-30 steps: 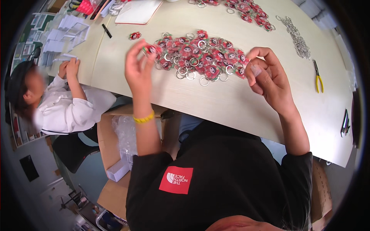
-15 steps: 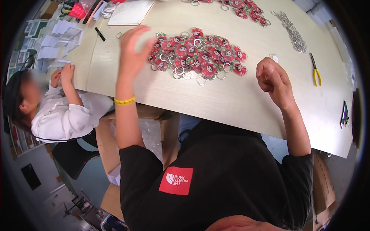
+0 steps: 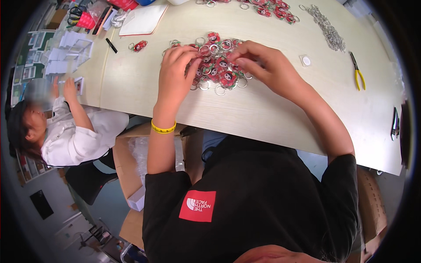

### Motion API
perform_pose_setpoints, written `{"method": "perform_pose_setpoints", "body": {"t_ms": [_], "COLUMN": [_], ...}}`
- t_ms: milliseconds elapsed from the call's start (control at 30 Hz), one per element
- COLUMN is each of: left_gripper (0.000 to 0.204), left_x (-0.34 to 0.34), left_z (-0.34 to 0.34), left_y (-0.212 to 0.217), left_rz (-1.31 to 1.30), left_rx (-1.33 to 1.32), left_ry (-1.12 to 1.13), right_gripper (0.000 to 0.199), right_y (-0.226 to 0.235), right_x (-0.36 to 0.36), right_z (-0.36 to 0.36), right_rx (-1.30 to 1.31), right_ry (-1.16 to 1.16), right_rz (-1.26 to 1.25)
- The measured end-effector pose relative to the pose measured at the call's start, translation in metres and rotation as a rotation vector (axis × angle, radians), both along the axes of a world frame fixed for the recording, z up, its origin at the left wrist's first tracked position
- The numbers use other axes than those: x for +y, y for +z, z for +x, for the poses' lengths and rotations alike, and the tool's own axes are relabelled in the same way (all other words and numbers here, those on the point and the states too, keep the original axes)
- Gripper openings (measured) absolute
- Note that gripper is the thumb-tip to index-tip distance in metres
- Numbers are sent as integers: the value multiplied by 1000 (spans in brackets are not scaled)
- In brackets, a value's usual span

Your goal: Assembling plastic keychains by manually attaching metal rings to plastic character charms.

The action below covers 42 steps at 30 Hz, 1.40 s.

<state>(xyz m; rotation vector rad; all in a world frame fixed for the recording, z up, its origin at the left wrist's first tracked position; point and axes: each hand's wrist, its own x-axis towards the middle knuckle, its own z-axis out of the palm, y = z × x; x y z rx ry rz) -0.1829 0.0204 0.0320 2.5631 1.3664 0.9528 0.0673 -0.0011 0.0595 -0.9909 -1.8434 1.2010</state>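
Note:
A pile of red keychains (image 3: 213, 70) with silver split rings and printed cartoon figures lies on the table before me. My left hand (image 3: 175, 72) rests at the pile's left edge, its fingers curved over the keychains and its thumb held apart from them. From the right, my right hand (image 3: 265, 65) reaches in, thumb and forefinger spread a little at the pile's edge. Both sets of fingertips touch or nearly touch the keychains and partly cover them. Away to the left lies a single red keychain (image 3: 139, 46).
Pliers with yellow handles (image 3: 358, 74), a heap of silver chains (image 3: 329, 30) and a small clear square with a white disc (image 3: 305, 60) lie rightward. More red keychains (image 3: 276, 9) are at the back. Leftward are a black pen (image 3: 111, 45), a notebook (image 3: 142, 19) and a seated person (image 3: 72, 136).
My left hand has moved right onto the pile, uncovering the single keychain at the left. My right hand has swung left and forward to the pile, uncovering the clear square.

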Motion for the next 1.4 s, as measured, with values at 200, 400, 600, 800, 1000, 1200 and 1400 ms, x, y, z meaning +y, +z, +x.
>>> {"method": "perform_pose_setpoints", "body": {"t_ms": [200,400,600,800,1000,1200,1400], "left_gripper": [12,41,53,66,63,55,56], "left_x": [-15,-37,-58,-66,-73,-78,-77], "left_z": [33,71,103,93,93,101,104], "left_y": [19,16,13,9,2,10,12], "left_rz": [134,-163,-427,-489,-356,-301,-361], "left_rx": [34,-619,-1094,-1201,-1174,-1107,-1200], "left_ry": [-87,-234,-443,-479,-377,-386,-363], "right_gripper": [25,17,16,20,20,19,18], "right_y": [-15,3,11,39,32,26,28], "right_x": [6,-1,-16,-18,-18,-22,-22], "right_z": [-3,21,18,20,20,20,24], "right_rx": [-84,-136,-165,56,-42,-185,-126], "right_ry": [-112,-161,-151,-81,-103,-182,-78], "right_rz": [296,711,929,483,725,997,841]}}
